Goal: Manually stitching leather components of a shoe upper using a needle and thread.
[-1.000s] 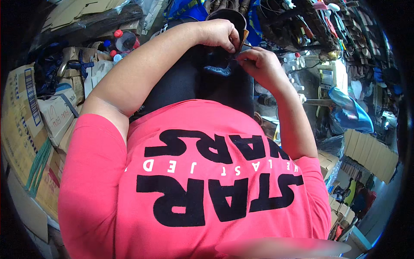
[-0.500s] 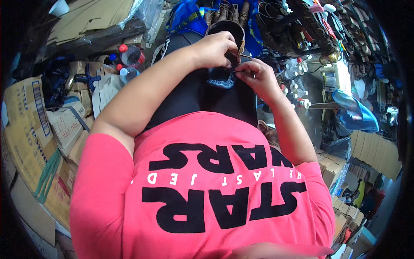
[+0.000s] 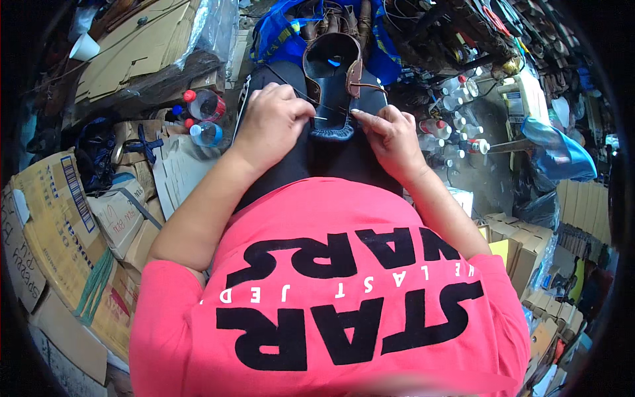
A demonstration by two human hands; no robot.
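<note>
A dark shoe upper [image 3: 331, 100] with brown leather sides lies on my lap, its puckered, stitched toe [image 3: 333, 132] toward me. A brown lace [image 3: 368, 85] pokes out on its right side. My left hand [image 3: 274, 121], at the shoe's left edge, is closed in a pinch on a thin, pale needle [image 3: 320, 118] that points over the shoe. A thin dark thread arcs above this hand. At the shoe's right edge my right hand [image 3: 391, 135] has thumb and forefinger pressed together. What sits between them is too small to make out.
Plastic bottles stand at the left [image 3: 206, 106] and at the right [image 3: 440, 129]. Beyond the shoe lies a blue bag [image 3: 274, 33] with brown shoes or shoe forms. Cardboard boxes [image 3: 63, 218] crowd the left. A blue plastic bag [image 3: 562, 155] hangs at the right.
My hands were close together over the shoe's right edge. My left hand has moved left and nearer me, uncovering the shoe's inside; my right hand remains near the right edge.
</note>
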